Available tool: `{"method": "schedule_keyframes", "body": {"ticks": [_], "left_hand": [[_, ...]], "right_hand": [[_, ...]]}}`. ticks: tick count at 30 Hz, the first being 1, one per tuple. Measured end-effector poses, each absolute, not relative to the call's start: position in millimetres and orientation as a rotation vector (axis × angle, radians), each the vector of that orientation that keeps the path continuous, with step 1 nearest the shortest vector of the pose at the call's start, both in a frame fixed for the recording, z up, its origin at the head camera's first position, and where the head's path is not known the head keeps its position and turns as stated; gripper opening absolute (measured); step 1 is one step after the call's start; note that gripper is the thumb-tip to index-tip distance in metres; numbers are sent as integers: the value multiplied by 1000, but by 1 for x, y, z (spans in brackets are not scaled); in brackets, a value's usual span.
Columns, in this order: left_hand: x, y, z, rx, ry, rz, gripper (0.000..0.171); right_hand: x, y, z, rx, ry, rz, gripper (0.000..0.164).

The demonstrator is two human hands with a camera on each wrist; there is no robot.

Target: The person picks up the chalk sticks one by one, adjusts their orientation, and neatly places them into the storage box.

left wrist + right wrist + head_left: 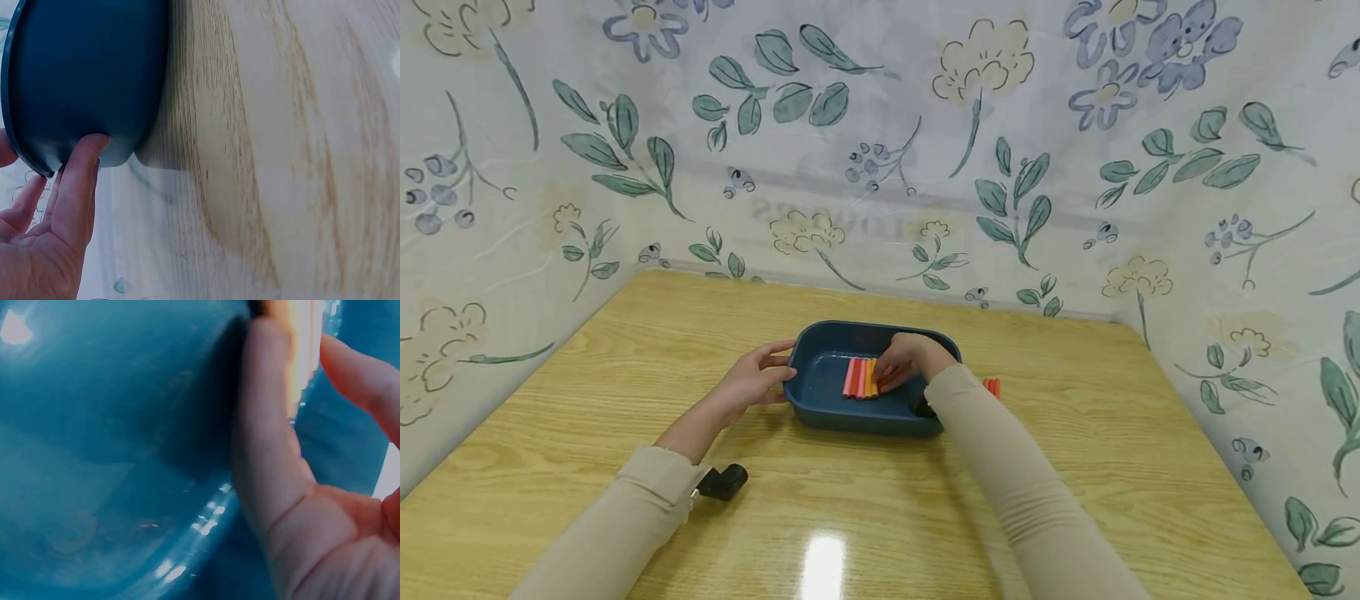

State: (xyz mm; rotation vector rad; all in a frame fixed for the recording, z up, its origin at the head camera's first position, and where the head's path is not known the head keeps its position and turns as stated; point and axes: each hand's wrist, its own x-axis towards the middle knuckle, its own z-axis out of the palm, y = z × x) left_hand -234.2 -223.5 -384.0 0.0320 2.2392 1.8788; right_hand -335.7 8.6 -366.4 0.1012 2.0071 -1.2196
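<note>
A dark blue tub [865, 423] with rounded corners stands on the wooden table. At its left end my left hand [752, 383] grips the rim, thumb over the edge and fingers along the outer wall [81, 81]. Inside lies a row of pencil-like coloured sticks [860, 379], pink, red and orange, side by side. My right hand [910, 360] reaches into the tub at the row's right end. There its finger and thumb [359, 372] close from two sides on the orange end of the row, blurred in the right wrist view.
More red sticks [992, 387] show just right of the tub, partly behind my right forearm. The wooden table [700, 333] runs back to a flower-printed cloth [880, 167] that hangs behind and at the sides. A black wrist device [722, 482] sits under my left sleeve.
</note>
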Motion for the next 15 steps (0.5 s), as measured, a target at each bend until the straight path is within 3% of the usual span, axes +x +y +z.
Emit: {"method": "schedule_keyframes", "body": {"ticks": [6,15], "left_hand": [[-235,-222,-384,30,2238,1877,56],[-236,-223,-384,30,2243,1874,57]], "right_hand": [[-337,12,-358,98,2045,-1300,34],[-332,18,-331,-15,1992,-1541,42]]}}
